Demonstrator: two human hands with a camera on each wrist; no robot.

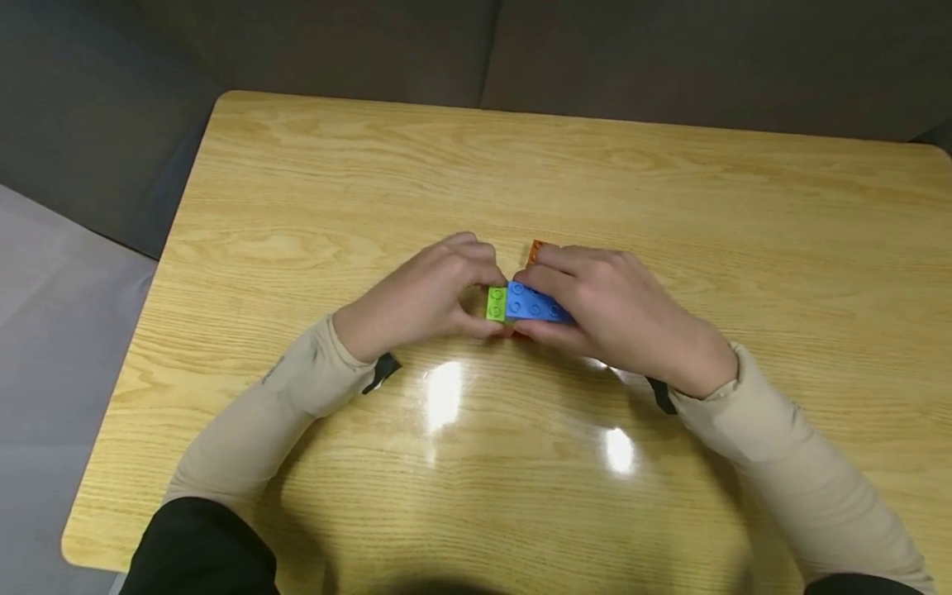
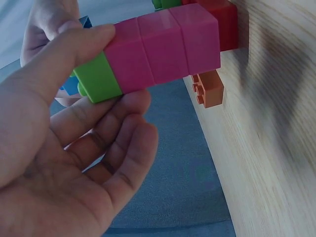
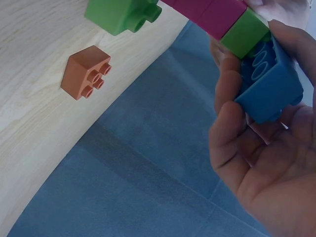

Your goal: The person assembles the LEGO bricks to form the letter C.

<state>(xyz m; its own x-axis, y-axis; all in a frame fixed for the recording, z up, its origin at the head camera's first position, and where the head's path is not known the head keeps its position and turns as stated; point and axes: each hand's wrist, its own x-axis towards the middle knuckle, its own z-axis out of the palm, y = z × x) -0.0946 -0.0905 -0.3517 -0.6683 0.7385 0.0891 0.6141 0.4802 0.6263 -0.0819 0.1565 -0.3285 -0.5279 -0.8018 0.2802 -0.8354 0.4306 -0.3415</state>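
Note:
In the head view my left hand (image 1: pixel 439 293) pinches a stack of toy building bricks between thumb and fingers. Its top is a light green brick (image 2: pixel 98 76), with several pink bricks (image 2: pixel 163 47) in a column beneath and a red brick (image 2: pixel 227 27) at the table end. My right hand (image 1: pixel 613 310) grips a blue building brick (image 3: pixel 274 81) by its sides. The blue brick's hollow underside faces the green brick's studs, overlapping them at one end and extending off to the right.
An orange brick (image 3: pixel 86 71) lies on the wooden table (image 1: pixel 357 182) just beyond my right fingers. Another green brick (image 3: pixel 116 15) shows near the stack's lower end. Grey padded panels (image 1: pixel 357 49) stand behind the table.

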